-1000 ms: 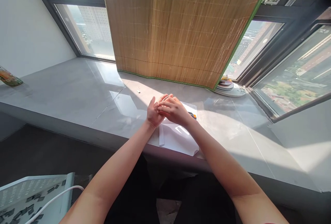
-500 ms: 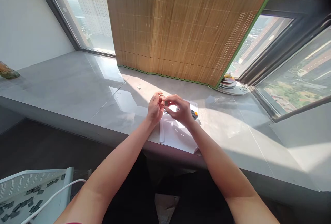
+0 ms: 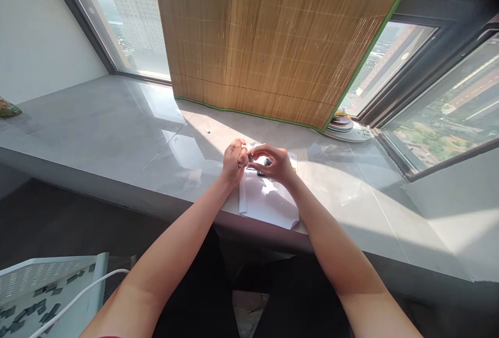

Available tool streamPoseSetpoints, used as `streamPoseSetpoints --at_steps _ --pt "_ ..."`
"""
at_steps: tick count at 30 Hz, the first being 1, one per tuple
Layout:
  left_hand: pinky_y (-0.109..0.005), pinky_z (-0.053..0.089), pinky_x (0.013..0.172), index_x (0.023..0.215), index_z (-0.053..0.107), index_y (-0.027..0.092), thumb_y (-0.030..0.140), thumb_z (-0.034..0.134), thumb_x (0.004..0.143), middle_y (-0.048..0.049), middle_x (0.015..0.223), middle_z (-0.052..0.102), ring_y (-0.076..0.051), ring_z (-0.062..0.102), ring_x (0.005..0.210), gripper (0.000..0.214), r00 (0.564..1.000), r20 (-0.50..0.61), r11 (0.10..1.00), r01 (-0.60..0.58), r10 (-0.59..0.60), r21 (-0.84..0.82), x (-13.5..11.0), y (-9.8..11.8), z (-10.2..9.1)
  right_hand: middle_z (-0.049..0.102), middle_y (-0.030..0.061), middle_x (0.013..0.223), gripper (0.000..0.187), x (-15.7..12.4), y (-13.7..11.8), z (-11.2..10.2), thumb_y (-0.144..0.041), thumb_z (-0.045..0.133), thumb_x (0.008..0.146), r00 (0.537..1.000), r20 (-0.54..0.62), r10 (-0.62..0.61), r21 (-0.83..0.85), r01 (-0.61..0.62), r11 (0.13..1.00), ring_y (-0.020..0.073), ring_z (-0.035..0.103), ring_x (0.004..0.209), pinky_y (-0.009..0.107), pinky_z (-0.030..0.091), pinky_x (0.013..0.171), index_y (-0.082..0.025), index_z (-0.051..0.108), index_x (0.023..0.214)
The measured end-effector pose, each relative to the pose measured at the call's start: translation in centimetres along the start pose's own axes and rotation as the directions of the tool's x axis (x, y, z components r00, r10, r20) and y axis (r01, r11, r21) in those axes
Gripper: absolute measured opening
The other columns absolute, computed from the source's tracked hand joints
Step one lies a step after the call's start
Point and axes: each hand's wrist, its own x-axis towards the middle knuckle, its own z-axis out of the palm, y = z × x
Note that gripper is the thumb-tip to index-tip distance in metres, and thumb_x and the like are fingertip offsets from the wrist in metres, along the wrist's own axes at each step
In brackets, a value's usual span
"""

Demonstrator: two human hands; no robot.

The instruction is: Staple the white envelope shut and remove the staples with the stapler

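Note:
My left hand (image 3: pixel 234 162) is closed with its fingers curled in, above the left edge of the white paper (image 3: pixel 268 205). Whatever it may hold is hidden. Close beside it, my right hand (image 3: pixel 277 163) pinches a small dark grey piece (image 3: pixel 250 158) between thumb and fingertips; its exact kind is too small to tell. Under the right hand a black object (image 3: pixel 267 162) lies on the paper, mostly covered, with a bit of orange showing past the wrist.
The paper lies on a grey tiled ledge (image 3: pixel 97 135), reaching its front edge. A bamboo blind (image 3: pixel 257 41) hangs behind it. Stacked plates (image 3: pixel 343 127) stand at the back right. At lower left, a white perforated container (image 3: pixel 58 270) holds several dark pieces, with a white cable (image 3: pixel 78 296) across it.
My left fingers have curled further into a fist. The right hand has drawn slightly right, and the small dark piece shows more plainly in its fingertips. The view has shifted slightly.

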Motion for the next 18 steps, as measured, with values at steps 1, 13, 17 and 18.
streamPoseSetpoints --at_steps 1,13,17,18 --pt "-0.019 0.019 0.043 0.091 0.061 0.020 0.037 0.067 0.108 0.0117 0.050 0.029 -0.005 0.019 0.040 0.024 1.000 -0.018 1.000 -0.002 0.002 0.008 0.0 0.0 0.0 0.082 0.0049 0.103 0.026 0.0 -0.3 0.3 -0.038 0.090 0.093 0.999 0.037 -0.019 -0.014 0.019 1.000 0.0203 0.077 0.087 0.038 0.069 0.084 -0.024 0.078 0.112" --pt "-0.023 0.023 0.049 0.079 0.055 0.022 0.039 0.061 0.109 0.0071 0.060 0.025 -0.010 0.025 0.051 0.035 0.999 -0.049 0.991 0.008 -0.002 0.135 -0.4 -0.2 0.3 0.083 0.0048 0.103 0.017 0.2 -0.6 2.7 -0.035 0.077 0.105 0.981 0.086 -0.175 -0.125 0.185 0.975 0.0208 0.079 0.090 0.037 0.068 0.078 -0.026 0.075 0.090" --pt "-0.024 0.025 0.051 0.076 0.054 0.021 0.037 0.060 0.108 0.0051 0.065 0.028 -0.011 0.028 0.055 0.037 0.998 -0.056 0.990 -0.009 0.017 0.142 -0.4 -0.2 0.4 0.083 0.0053 0.106 0.017 0.2 -0.6 2.9 -0.035 0.076 0.105 0.982 0.070 -0.176 -0.140 0.184 0.973 0.0212 0.080 0.095 0.037 0.068 0.080 -0.026 0.076 0.090" --pt "-0.025 0.025 0.051 0.075 0.053 0.021 0.037 0.061 0.108 0.0048 0.065 0.029 -0.011 0.028 0.056 0.037 0.998 -0.058 0.989 -0.012 0.020 0.146 -0.5 -0.1 0.4 0.083 0.0057 0.107 0.017 0.2 -0.6 2.9 -0.034 0.077 0.105 0.983 0.069 -0.172 -0.135 0.180 0.974 0.0215 0.080 0.096 0.037 0.068 0.081 -0.026 0.076 0.090"
